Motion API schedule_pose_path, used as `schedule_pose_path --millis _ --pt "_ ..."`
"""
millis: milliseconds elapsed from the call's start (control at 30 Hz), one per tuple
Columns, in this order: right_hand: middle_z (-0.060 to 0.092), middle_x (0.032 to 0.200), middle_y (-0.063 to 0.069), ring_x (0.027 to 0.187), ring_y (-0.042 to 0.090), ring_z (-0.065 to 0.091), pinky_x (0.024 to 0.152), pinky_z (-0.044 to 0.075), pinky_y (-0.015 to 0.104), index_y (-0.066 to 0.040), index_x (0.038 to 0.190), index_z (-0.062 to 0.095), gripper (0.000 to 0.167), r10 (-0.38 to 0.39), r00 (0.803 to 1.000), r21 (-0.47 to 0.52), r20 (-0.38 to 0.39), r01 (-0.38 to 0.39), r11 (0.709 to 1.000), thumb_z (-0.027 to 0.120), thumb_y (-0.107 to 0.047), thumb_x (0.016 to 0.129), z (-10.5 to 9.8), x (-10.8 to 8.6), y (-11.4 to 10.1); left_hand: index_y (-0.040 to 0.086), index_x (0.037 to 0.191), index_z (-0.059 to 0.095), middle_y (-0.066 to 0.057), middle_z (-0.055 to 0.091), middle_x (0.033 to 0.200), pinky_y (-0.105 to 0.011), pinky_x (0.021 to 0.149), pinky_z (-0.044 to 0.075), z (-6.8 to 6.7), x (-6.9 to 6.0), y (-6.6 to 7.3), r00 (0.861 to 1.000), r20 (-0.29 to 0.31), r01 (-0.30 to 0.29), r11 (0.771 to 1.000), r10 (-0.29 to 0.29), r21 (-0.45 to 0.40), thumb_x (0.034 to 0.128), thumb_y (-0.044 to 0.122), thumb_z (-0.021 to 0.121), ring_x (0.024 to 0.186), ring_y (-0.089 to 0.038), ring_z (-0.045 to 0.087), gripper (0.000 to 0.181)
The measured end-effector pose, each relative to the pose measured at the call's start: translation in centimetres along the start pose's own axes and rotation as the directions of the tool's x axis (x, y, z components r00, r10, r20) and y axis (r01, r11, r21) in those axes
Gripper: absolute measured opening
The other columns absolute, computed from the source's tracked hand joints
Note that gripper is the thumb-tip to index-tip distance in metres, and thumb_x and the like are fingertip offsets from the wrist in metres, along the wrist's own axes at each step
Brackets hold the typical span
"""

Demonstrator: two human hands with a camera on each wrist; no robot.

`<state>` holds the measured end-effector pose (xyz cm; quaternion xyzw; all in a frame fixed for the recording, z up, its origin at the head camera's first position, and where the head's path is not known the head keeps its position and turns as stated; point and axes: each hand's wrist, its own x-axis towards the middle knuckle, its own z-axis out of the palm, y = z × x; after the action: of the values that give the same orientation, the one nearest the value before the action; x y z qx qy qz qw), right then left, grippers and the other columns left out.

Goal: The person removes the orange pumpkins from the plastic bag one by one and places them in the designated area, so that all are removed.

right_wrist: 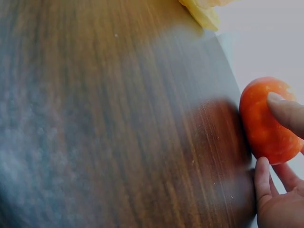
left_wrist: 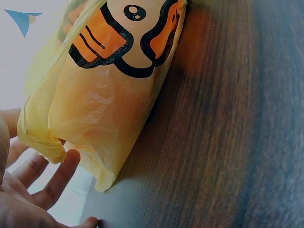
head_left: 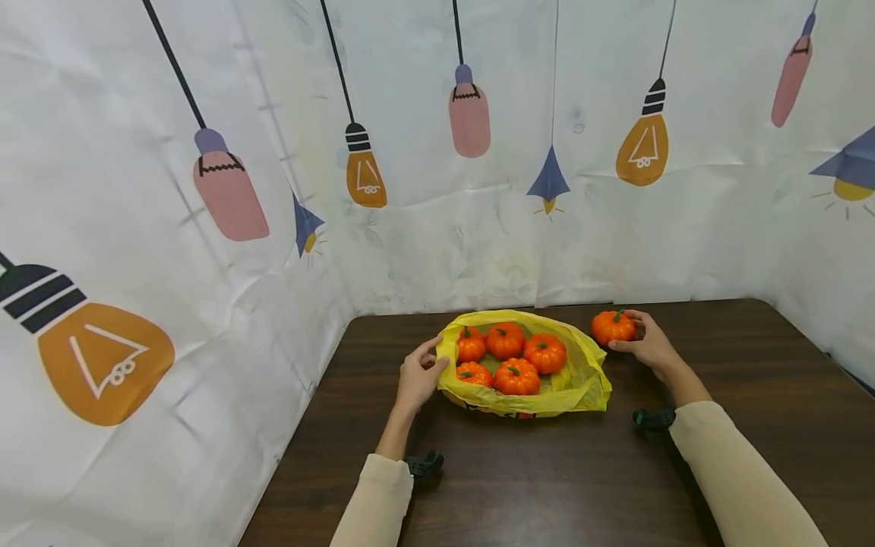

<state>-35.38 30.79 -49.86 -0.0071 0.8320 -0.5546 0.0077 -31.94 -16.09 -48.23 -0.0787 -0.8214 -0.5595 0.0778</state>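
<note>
A yellow plastic bag [head_left: 588, 384], its mouth wide, holds several small orange pumpkins [head_left: 517, 377] in the head view. At its left rim is the left hand [head_left: 418, 380], fingers loosely bent against the plastic; in the left wrist view the fingers [left_wrist: 59, 178] lie at the edge of the bag [left_wrist: 95, 114], which bears a printed cartoon. To the right of the bag, the right hand [head_left: 649, 346] grips a single pumpkin [head_left: 611, 327] between thumb and fingers. The right wrist view shows the thumb on this pumpkin [right_wrist: 266, 128], with fingers below and behind it.
Both hands work over a dark brown wooden table [head_left: 519, 479]. Behind it and to the left hangs a white sheet [head_left: 424, 251] printed with lamps and bulbs. A dark band is on each wrist. A corner of the yellow bag [right_wrist: 204, 14] shows at the top of the right wrist view.
</note>
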Motion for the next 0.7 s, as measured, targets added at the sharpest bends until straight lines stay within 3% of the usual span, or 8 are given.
schedule_pose_path --millis 700 --pt "0.01 0.162 0.039 0.145 0.057 0.024 0.115 0.029 0.069 -0.001 0.163 0.006 0.098 -0.004 1.0 0.013 -0.001 0.004 1.0 0.074 -0.019 0.095 0.2 -0.24 -0.36 0.024 0.142 0.062 -0.013 0.077 0.095 -0.026 0.059 0.043 0.07 -0.08 0.37 1.0 -0.019 0.01 1.0 -0.01 -0.001 0.0971 0.019 0.071 0.067 -0.014 0.056 0.046"
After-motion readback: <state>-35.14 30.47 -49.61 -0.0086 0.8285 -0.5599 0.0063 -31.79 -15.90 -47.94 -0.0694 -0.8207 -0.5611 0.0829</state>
